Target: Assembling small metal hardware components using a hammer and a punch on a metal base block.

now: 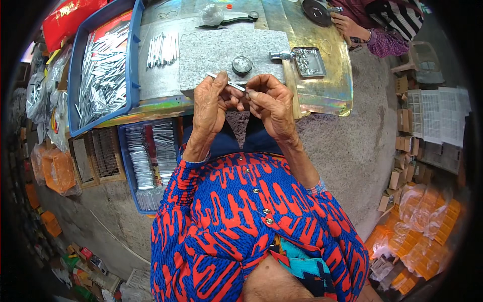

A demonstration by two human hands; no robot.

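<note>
Between the thumb and fingers of my left hand (209, 104) is a slim silver metal piece (235, 86), slanting down to the right. My right hand (274, 103) is closed in a pinch at the piece's right end; whatever lies between those fingertips is too small to make out. Both hands are in front of the near edge of a speckled grey stone block (201, 53). On the block sits a small round dark-rimmed container (242, 65). A hammer (280, 55) rests at the block's right edge, its pale wooden handle toward me.
A blue bin (134, 55) of loose metal pieces stands left, beside a row of similar pieces (163, 50). Another blue bin (132, 189) sits below. Right of the hammer lies a tray (322, 74) of small metal parts. A co-worker's hand (345, 26) is at the far right.
</note>
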